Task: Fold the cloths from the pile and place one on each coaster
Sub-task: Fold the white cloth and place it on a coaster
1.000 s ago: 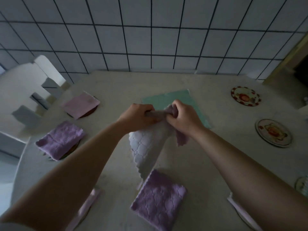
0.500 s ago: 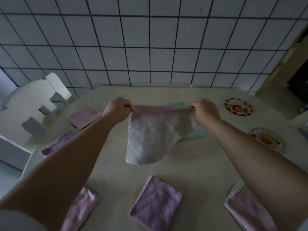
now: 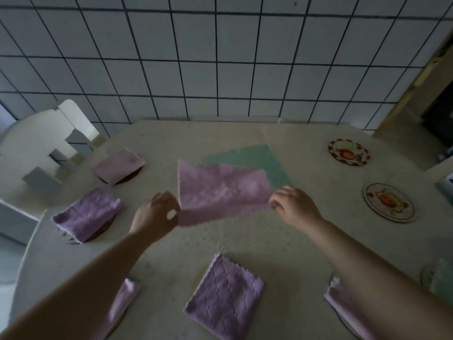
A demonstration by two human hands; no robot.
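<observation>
Cloth in work: a pink cloth (image 3: 220, 190) was held above the middle of the bench (image 3: 306, 241), spread wide, its far edge flying up and its near edge low; it was blurred.
Left hand: the left hand (image 3: 157, 214) pinched the near left corner of the cloth between thumb and fingers.
Right hand: the right hand (image 3: 293, 204) pinched the near right corner in the same way, well apart from the left one.
Reason of the hold: I judged that the two hands kept the corners apart to make the cloth flat and straight, so that it could be laid down and folded evenly.
Pile: only a green cloth (image 3: 255, 160) lay flat at the far middle, partly behind the pink one; it seemed to be what was left of the pile.
Cloths already placed: folded purple and pink cloths lay on coasters at the far left (image 3: 117, 165), the left (image 3: 88, 213), the near left (image 3: 122, 305), the near middle (image 3: 224, 299) and the near right (image 3: 343, 300).
Free coasters: two round coasters with red pictures were bare on the right, one far (image 3: 348, 155) and one nearer (image 3: 389, 202).
Reason of the places: one folded cloth per coaster, as the task asks; I judged the task more than half done.
Writing: no brand, label or words could be read; the coaster pictures were too small.
</observation>
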